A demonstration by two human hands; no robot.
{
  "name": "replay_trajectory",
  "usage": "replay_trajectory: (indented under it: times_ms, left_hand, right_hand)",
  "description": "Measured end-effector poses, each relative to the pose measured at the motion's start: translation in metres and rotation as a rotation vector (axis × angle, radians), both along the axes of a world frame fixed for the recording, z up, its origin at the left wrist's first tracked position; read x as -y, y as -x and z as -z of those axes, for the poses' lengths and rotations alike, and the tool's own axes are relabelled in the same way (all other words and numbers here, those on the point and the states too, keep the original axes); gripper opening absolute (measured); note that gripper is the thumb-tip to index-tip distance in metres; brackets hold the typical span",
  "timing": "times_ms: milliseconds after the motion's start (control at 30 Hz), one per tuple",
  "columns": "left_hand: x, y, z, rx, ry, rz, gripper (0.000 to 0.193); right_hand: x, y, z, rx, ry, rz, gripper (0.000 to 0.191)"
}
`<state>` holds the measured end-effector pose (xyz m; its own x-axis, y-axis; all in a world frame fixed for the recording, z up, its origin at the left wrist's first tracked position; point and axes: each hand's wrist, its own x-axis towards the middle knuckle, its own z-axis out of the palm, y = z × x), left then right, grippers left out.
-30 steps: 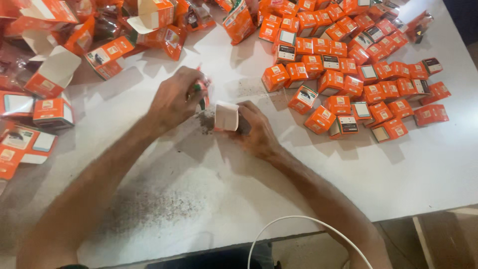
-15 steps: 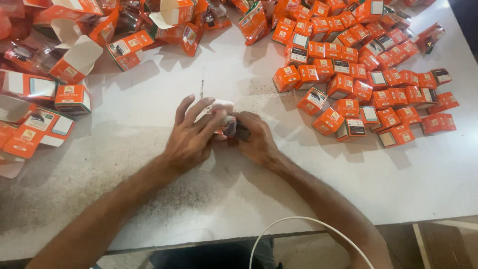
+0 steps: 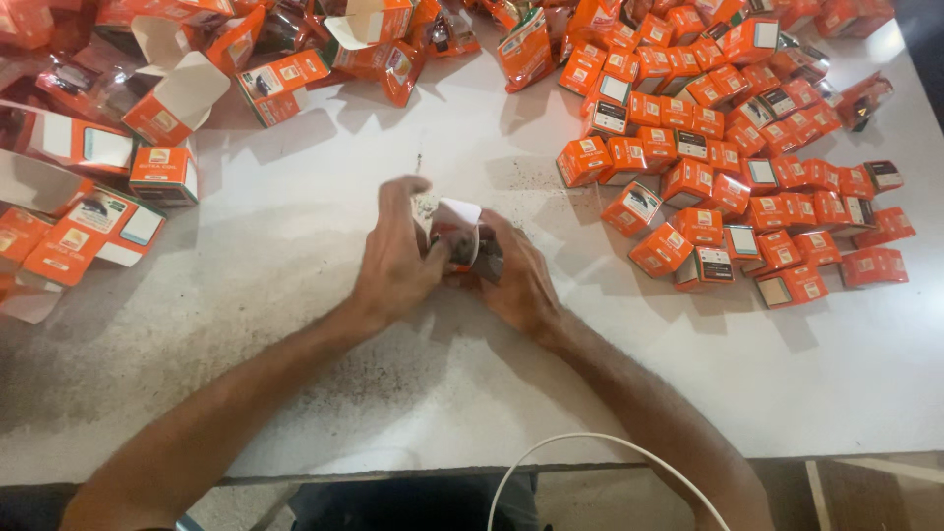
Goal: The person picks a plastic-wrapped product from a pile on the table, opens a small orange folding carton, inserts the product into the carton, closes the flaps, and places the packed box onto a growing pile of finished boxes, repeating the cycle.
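Left hand (image 3: 393, 261) and right hand (image 3: 516, 280) closed together around a small orange carton (image 3: 455, 231) with its white flap open, mid-table (image 3: 295, 324) between heaps of open boxes (image 3: 157, 118) and closed boxes (image 3: 728, 167); risk of flap creasing or contents slipping out under uneven squeeze.

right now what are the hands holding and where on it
Both hands grip one small orange carton with its white flap open: left hand on its left side, right hand on its right and lower side.
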<state>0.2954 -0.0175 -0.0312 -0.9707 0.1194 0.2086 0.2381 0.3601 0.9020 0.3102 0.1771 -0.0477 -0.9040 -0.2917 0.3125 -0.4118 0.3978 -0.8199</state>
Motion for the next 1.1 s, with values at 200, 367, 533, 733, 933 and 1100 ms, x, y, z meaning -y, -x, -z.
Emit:
replay_trajectory:
  times_ms: [200, 367, 533, 733, 933, 1100]
  left_hand:
    - [-0.002, 0.018, 0.023, 0.181, 0.056, 0.030, 0.021]
    - [0.009, 0.018, 0.021, 0.279, -0.282, 0.240, 0.017]
    - [0.034, 0.026, 0.011, 0.605, -0.614, 0.423, 0.024]
    - [0.012, 0.026, 0.017, 0.430, -0.230, 0.233, 0.022]
    - [0.023, 0.008, 0.011, -0.412, 0.069, 0.349, 0.034]
    - [0.028, 0.003, 0.008, -0.567, 0.238, 0.392, 0.035]
  right_hand:
    - [-0.002, -0.002, 0.007, -0.232, -0.131, 0.030, 0.068]
    - [-0.004, 0.000, 0.000, -0.405, -0.295, -0.040, 0.060]
    - [-0.004, 0.001, 0.000, -0.368, -0.335, -0.055, 0.058]
    - [-0.001, 0.000, 0.005, -0.373, -0.266, -0.030, 0.042]
    - [-0.005, 0.001, 0.009, -0.173, -0.198, -0.010, 0.049]
    - [-0.008, 0.003, 0.017, -0.166, -0.117, -0.038, 0.058]
